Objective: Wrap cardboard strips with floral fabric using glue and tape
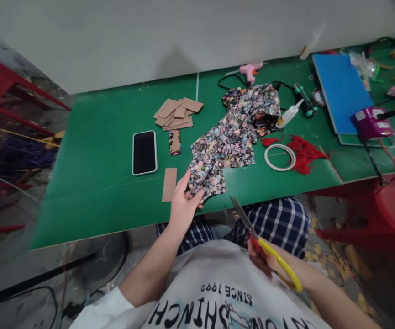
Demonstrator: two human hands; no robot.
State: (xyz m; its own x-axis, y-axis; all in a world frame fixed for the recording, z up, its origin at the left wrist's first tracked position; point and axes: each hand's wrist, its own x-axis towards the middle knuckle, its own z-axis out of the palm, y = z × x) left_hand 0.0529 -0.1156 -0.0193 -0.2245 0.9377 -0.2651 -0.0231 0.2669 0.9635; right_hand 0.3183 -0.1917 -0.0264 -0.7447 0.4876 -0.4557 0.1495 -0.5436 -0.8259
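My left hand pinches the near corner of a dark floral fabric between thumb and fingers at the table's front edge. The cloth spreads in folds toward the back right. Held low in front of my shirt, my right hand is wrapped round scissors with yellow and red handles. Their blades point up toward the table edge, apart from the cloth. A plain cardboard strip lies just left of my left hand. Behind it is a cardboard piece edged with floral fabric.
A phone lies left of the cardboard pile. Right of the fabric are a tape roll, red tassels and a glue bottle. A pink glue gun, blue board and purple box sit farther off.
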